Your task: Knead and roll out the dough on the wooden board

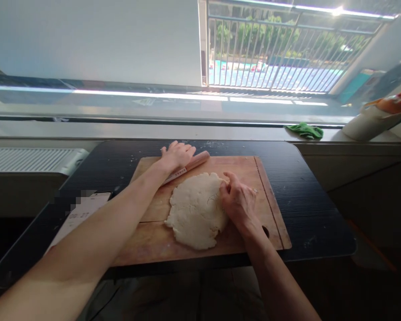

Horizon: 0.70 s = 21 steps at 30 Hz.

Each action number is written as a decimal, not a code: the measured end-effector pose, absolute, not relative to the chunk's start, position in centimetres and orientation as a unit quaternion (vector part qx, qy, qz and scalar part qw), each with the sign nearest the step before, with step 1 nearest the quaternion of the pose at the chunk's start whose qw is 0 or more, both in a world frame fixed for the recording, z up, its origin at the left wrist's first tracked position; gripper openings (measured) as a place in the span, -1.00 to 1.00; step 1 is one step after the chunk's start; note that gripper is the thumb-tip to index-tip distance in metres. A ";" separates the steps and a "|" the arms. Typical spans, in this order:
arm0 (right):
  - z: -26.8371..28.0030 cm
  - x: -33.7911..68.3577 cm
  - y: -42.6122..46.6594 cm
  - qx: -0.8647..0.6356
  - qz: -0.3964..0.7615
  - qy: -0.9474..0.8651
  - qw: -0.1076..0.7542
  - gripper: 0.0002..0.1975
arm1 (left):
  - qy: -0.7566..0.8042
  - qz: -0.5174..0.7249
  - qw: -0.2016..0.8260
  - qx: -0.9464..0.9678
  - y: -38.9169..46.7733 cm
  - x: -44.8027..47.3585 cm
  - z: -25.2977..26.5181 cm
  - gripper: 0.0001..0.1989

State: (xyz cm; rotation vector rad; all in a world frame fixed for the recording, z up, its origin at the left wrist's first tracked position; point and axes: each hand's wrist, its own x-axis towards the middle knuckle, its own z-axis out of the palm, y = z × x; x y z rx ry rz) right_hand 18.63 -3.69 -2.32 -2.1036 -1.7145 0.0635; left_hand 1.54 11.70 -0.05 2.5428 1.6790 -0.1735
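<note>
A flattened, pale sheet of dough (197, 211) with a ragged edge and small cracks lies on a wooden cutting board (147, 243). My right hand (238, 200) is at the dough's right edge, its fingers curled onto the rim; the fingertips are partly hidden. Up at the board's back left, my left hand (178, 156) lies over a wooden rolling pin (200, 158), fingers bent over its far side. The pin lies slantwise behind the dough and carries a pale printed label. My left palm hides part of the pin.
The board rests on a dark table (307, 209) dusted with flour near its back edge. A phone (83, 218) lies left, partly behind my forearm. Behind are a green cloth (305, 130) and a pale container (367, 122) on the sill. A radiator (36, 160) stands at left.
</note>
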 end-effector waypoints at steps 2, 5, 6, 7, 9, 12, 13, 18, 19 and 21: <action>-2.3 18.6 -3.7 -0.759 0.024 -0.616 0.211 -0.67 | 0.541 -0.026 0.031 0.840 10.9 2.0 0.0 -0.58; -2.4 18.6 -3.6 -0.762 0.029 -0.612 0.209 -0.66 | 0.507 0.028 0.038 0.861 8.0 2.8 -0.4 -0.52; -2.5 18.6 -3.5 -0.764 0.031 -0.611 0.206 -0.65 | 0.493 0.039 0.049 0.868 7.1 3.0 -0.5 -0.50; -2.6 18.6 -3.5 -0.765 0.031 -0.610 0.203 -0.65 | 0.480 0.048 0.058 0.874 6.5 3.1 -0.5 -0.49; -2.7 18.7 -3.5 -0.765 0.028 -0.613 0.198 -0.64 | 0.471 0.059 0.058 0.878 6.2 3.0 -0.5 -0.48; -2.7 18.8 -3.5 -0.760 0.017 -0.617 0.204 -0.64 | 0.511 0.040 0.045 0.858 8.1 2.6 -0.2 -0.50; -2.6 18.8 -3.6 -0.759 0.016 -0.617 0.207 -0.65 | 0.528 0.026 0.048 0.847 8.9 2.6 -0.1 -0.51; -2.3 18.6 -3.7 -0.764 0.024 -0.609 0.212 -0.66 | 0.546 0.039 0.071 0.834 8.7 3.6 0.0 -0.48; -2.3 18.6 -3.7 -0.764 0.026 -0.609 0.212 -0.66 | 0.533 0.056 0.069 0.841 7.7 3.8 0.0 -0.47; -2.3 18.6 -3.7 -0.763 0.028 -0.611 0.210 -0.65 | 0.499 0.086 0.064 0.860 5.5 4.2 -0.2 -0.46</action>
